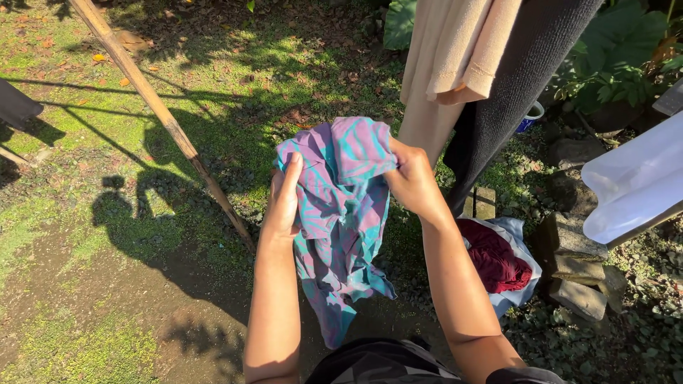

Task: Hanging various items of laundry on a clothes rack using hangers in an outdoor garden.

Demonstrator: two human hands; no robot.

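I hold a purple and turquoise patterned cloth point(340, 213) in front of me with both hands. My left hand point(283, 197) grips its left edge, fingers wrapped around the fabric. My right hand point(412, 183) is clenched on the upper right part. The cloth is bunched at the top and hangs down loose between my forearms, its lower end near my waist.
A beige garment point(455, 64) and a dark grey one point(512, 92) hang at upper right. A white cloth point(633, 181) hangs at the right edge. A basket point(523, 281) with dark red laundry sits on the ground by stone blocks point(576, 267). A bamboo pole point(160, 114) slants across the grass.
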